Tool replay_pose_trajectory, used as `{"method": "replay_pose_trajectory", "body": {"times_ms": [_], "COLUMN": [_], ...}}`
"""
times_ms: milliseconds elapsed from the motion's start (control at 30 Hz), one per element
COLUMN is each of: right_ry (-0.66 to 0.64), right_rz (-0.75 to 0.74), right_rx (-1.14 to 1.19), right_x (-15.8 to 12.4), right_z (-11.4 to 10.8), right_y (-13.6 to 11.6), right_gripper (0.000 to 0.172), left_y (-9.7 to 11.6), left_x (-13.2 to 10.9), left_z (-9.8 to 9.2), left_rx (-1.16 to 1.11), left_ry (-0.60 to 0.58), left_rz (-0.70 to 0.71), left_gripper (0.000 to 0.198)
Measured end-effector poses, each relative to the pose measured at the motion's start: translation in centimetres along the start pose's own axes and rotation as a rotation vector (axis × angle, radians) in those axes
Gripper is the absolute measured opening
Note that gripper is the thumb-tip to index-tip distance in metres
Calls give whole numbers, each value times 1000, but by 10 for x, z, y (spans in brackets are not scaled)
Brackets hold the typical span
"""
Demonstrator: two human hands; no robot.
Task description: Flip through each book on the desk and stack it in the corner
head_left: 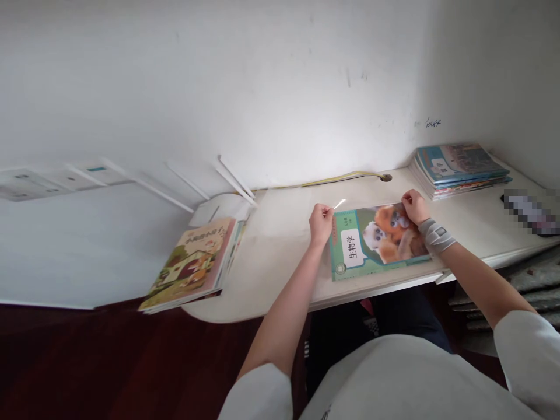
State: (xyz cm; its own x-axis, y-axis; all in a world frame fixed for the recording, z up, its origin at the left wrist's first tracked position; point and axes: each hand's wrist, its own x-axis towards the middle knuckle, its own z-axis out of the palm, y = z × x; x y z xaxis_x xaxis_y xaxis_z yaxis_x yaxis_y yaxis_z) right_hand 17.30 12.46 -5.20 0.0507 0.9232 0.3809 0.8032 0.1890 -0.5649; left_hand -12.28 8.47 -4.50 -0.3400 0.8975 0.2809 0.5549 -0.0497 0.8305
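Note:
A green textbook (376, 242) with two monkeys on its cover lies flat on the pale desk (280, 233), close to the front edge. My left hand (321, 224) is closed at the book's upper left corner, pinching a thin white strip (340, 203) that sticks up to the right. At the book's upper right corner my right hand (415, 205) is closed in a pinch; a grey band (436, 234) wraps its wrist. What the right fingers hold is too small to make out. A clear film seems to lie over the desk left of the book.
A stack of picture books (192, 265) overhangs the desk's left front edge. Another stack of books (459, 166) sits at the back right by the wall. A yellow cable (345, 177) runs along the wall. White shelves (87, 175) stand to the left over dark red floor.

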Motion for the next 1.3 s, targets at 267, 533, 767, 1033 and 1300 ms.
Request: {"method": "replay_pose_trajectory", "body": {"times_ms": [267,533,767,1033,1300], "right_ry": [-139,-462,-570,-621,-518], "right_rz": [65,119,134,146,146], "right_rx": [234,289,217,290,-268], "right_x": [15,6,19,23,24], "right_z": [-24,-70,-93,-73,-29], "right_y": [-2,-9,-22,-6,0], "right_gripper": [14,31,35,42,39], "left_y": [0,10,27,13,4], "left_x": [6,4,10,14,22], "left_z": [-18,-47,-56,-45,-9], "left_rx": [-361,-391,-171,32,448], "left_ry": [-270,-539,-498,-415,-402], "left_rz": [-286,-296,-126,-108,-32], "left_gripper": [40,43,24,31,30]}}
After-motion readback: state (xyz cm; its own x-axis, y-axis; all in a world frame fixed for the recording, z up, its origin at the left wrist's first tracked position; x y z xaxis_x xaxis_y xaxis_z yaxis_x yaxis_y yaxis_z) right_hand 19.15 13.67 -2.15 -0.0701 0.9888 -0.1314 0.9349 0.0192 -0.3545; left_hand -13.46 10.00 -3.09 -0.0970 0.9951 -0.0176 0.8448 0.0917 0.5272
